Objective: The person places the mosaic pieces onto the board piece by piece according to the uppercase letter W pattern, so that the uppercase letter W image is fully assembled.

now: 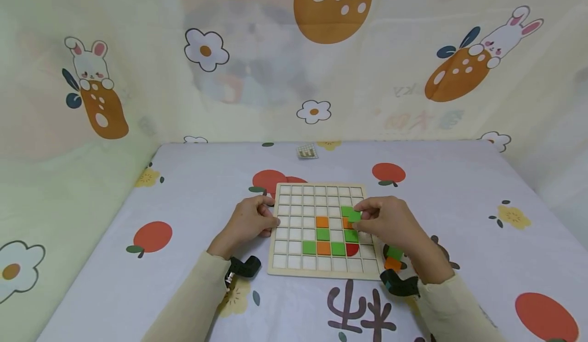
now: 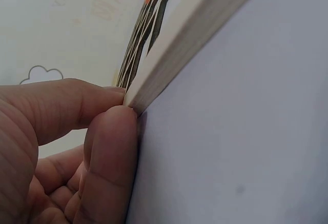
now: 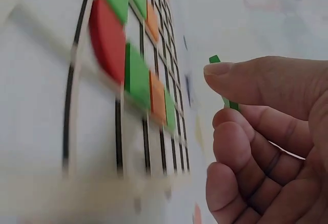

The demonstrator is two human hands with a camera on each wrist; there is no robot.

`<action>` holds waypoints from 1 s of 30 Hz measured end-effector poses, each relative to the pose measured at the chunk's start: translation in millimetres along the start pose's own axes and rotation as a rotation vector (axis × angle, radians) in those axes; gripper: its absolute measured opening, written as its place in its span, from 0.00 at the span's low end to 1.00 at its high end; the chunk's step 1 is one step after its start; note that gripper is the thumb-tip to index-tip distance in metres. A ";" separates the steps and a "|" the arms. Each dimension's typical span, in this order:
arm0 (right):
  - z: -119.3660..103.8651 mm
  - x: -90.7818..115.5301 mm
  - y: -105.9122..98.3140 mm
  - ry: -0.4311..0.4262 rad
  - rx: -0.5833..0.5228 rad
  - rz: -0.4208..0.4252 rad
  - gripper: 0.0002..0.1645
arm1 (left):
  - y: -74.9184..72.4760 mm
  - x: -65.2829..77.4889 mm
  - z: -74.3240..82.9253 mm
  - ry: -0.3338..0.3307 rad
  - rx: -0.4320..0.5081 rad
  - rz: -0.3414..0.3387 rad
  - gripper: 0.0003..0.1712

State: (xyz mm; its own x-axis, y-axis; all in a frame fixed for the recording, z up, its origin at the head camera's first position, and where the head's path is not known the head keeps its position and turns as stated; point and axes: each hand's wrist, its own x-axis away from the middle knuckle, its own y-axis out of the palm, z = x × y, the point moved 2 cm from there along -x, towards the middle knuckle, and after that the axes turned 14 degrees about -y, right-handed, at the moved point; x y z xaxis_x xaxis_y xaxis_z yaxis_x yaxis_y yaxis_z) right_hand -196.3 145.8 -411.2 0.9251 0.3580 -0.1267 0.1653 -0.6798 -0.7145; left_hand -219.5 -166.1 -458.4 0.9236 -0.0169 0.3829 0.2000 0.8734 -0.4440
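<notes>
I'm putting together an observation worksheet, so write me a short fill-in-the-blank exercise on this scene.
1. The right hand pinches a ____ tile.
2. In the head view, the left hand holds the board by its ____ edge.
3. The round-edged piece is ____.
4. The loose tiles beside the board are green and ____.

Missing words: green; left; red; orange.

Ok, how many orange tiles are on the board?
3: an orange tile in the lowest occupied row, a second two rows above it, a third farther right in that row, partly hidden by the held green tile. The right hand may cover more.
</notes>
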 end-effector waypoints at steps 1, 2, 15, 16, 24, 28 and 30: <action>-2.2 -5.3 4.0 -0.013 -0.005 -0.001 0.17 | -0.1 -0.1 -0.2 0.001 -0.001 0.000 0.28; -4.3 -10.2 8.2 -0.025 -0.012 -0.004 0.17 | -0.3 -0.1 -0.2 0.000 0.000 0.000 0.28; -22.2 -59.4 54.0 -0.031 -0.065 -0.091 0.13 | -0.1 -1.5 -3.1 -0.017 0.013 -0.008 0.27; -23.0 -62.3 56.5 -0.037 -0.062 -0.099 0.12 | 0.1 -1.4 -3.4 -0.017 0.013 -0.009 0.27; -33.6 -77.6 66.8 -0.023 -0.066 -0.131 0.12 | 0.2 -0.4 -1.4 -0.020 0.015 -0.015 0.27; -35.3 -81.6 69.6 -0.013 -0.070 -0.136 0.11 | -0.2 -0.3 0.2 -0.020 0.014 -0.024 0.28; -35.1 -83.3 71.6 -0.017 -0.066 -0.146 0.11 | -0.6 -0.1 0.3 -0.025 0.016 -0.025 0.28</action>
State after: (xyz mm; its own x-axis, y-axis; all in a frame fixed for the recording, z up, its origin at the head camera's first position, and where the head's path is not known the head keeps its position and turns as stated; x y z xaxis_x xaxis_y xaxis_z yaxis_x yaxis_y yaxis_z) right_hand -249.6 44.9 -427.6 0.8836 0.4668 -0.0369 0.3202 -0.6598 -0.6798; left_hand -219.8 -166.5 -457.9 0.9101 -0.0265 0.4135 0.2172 0.8804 -0.4216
